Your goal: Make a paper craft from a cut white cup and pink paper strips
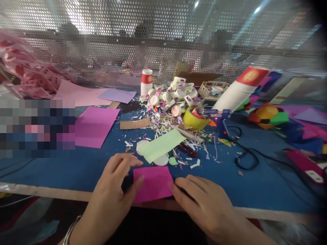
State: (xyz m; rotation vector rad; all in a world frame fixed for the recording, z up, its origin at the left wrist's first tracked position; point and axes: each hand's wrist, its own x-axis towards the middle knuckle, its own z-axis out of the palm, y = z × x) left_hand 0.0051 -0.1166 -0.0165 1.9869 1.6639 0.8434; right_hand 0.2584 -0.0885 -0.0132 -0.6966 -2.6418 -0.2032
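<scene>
A small rectangle of magenta paper [153, 185] lies at the front edge of the blue table, between my two hands. My left hand [114, 185] has its thumb on the paper's left side, while the fingers arch apart from the thumb above the far left corner. At the right edge, my right hand [201, 200] pinches the paper between thumb and curled fingers; its fingertips are partly hidden. Just beyond the paper, a light green paper strip [163, 146] rests over white round discs [160, 160]. Dark red-handled scissors [188, 149] lie beside the strip.
A blue glue gun [221, 120] with a black cord stands to the right, by a yellow paper ring [195, 119]. Paper scraps and small cup pieces [176, 93] are heaped behind. Stacked paper cups [240, 88] lean at right. A larger magenta sheet [95, 127] lies left.
</scene>
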